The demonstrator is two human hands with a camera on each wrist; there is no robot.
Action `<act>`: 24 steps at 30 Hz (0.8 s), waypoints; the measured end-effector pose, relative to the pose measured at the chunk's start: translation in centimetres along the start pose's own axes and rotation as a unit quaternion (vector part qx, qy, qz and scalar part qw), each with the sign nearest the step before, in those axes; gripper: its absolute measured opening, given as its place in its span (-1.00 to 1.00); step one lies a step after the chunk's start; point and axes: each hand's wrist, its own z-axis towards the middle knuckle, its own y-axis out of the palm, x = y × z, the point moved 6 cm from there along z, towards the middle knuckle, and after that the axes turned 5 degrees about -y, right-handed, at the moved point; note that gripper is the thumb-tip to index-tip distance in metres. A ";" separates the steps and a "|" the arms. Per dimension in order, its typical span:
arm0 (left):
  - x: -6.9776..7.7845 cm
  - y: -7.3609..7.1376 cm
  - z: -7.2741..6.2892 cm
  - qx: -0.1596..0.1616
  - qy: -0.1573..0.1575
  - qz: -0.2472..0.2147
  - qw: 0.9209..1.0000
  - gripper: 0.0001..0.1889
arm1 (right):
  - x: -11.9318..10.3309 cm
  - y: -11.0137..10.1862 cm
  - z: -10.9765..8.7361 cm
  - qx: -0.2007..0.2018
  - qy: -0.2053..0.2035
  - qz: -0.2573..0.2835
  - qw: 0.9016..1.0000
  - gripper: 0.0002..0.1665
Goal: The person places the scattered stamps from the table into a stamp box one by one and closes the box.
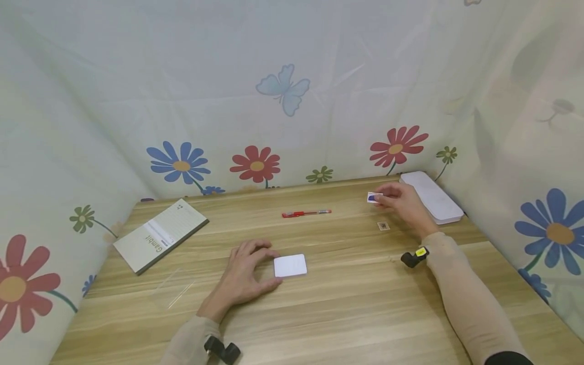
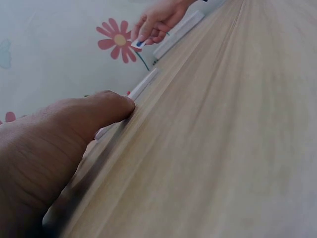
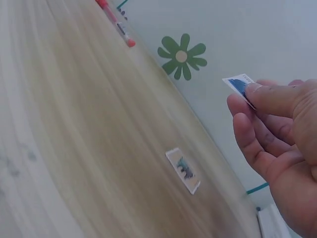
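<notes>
My right hand [image 1: 406, 203] pinches a small stamp [image 3: 238, 84] with a white border and a blue picture between thumb and fingers, raised above the table. Another stamp [image 3: 183, 170], with a dark picture and a ragged white edge, lies flat on the wood below that hand. On the left, my left hand [image 1: 246, 274] spans a small flat white rectangle with rounded corners [image 1: 290, 265], gripping it at its left end between thumb and forefinger. In the left wrist view the thumb [image 2: 119, 108] presses against the rectangle's edge.
A red pen [image 1: 306, 214] lies at the middle back of the table. A long white case [image 1: 431, 197] stands at the back right, beside my right hand. The notepad [image 1: 160, 234] lies at the left, with a clear plastic piece [image 1: 175, 289] nearer. Flowered cloth [image 1: 205, 116] hangs behind.
</notes>
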 end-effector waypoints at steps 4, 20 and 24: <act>0.0 0.0 0.0 0.004 0.006 -0.007 1.000 -0.42 | -1.0 0.6 0.1 -0.003 -0.008 0.007 1.000 -0.63; 0.3 -0.2 -0.1 0.006 0.005 -0.011 1.000 -0.42 | -6.1 4.4 0.6 -0.036 -0.067 0.038 0.996 -0.70; 0.3 -0.1 -0.2 0.006 0.004 -0.011 1.000 -0.41 | -7.5 5.6 0.5 -0.040 -0.072 0.016 0.997 -0.69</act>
